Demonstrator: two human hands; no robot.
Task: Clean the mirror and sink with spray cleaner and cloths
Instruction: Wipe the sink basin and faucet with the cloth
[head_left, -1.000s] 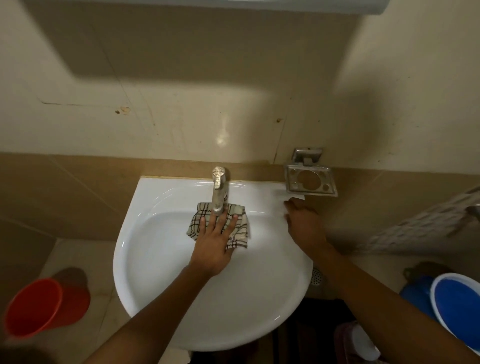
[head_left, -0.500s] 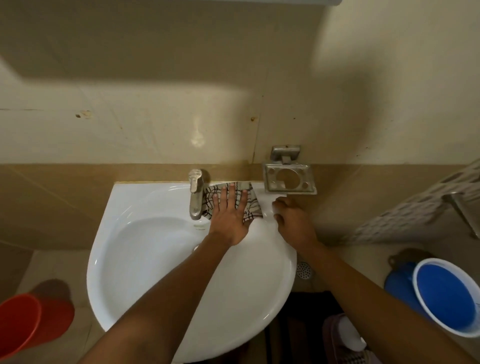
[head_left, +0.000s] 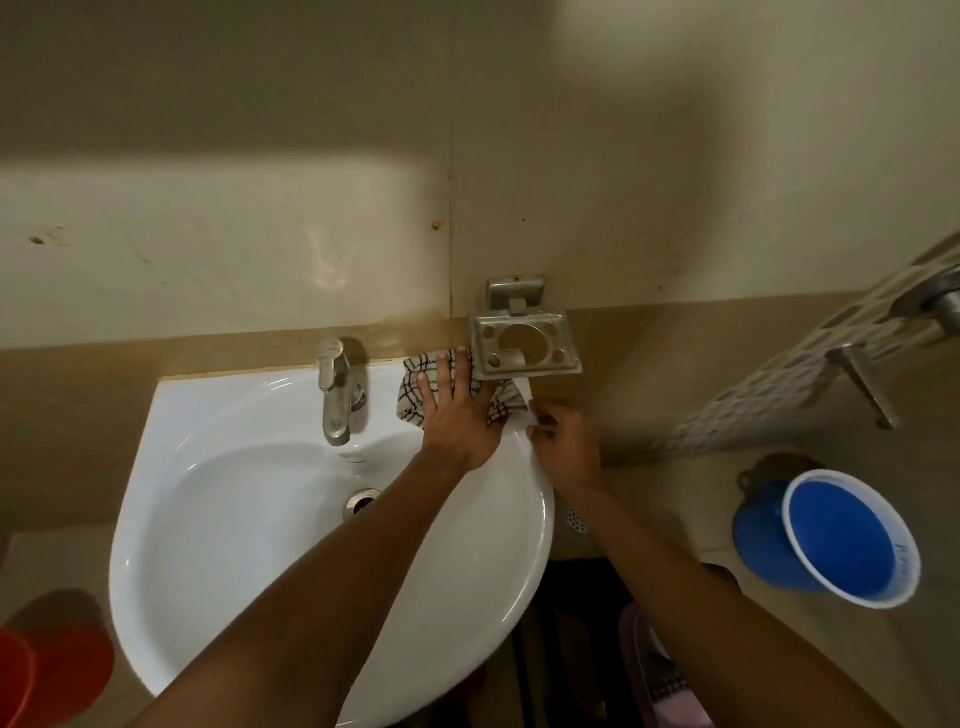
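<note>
Red plastic bucket (head_left: 49, 670) and blue plastic bucket (head_left: 852, 540) standing on floor, contents unclear. Right hand (head_left: 563, 447) curling fingers over white ceramic sink (head_left: 208, 519) rim. Left hand (head_left: 457, 415), fingers straight, pressing checked cloth (head_left: 413, 395) onto sink's back-right ledge, under metal soap holder (head_left: 524, 345).

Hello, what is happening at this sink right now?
A person is wiping the white sink. The left hand presses a checked cloth flat on the back right corner, below the metal holder and right of the tap. The right hand rests on the sink's right edge.
</note>
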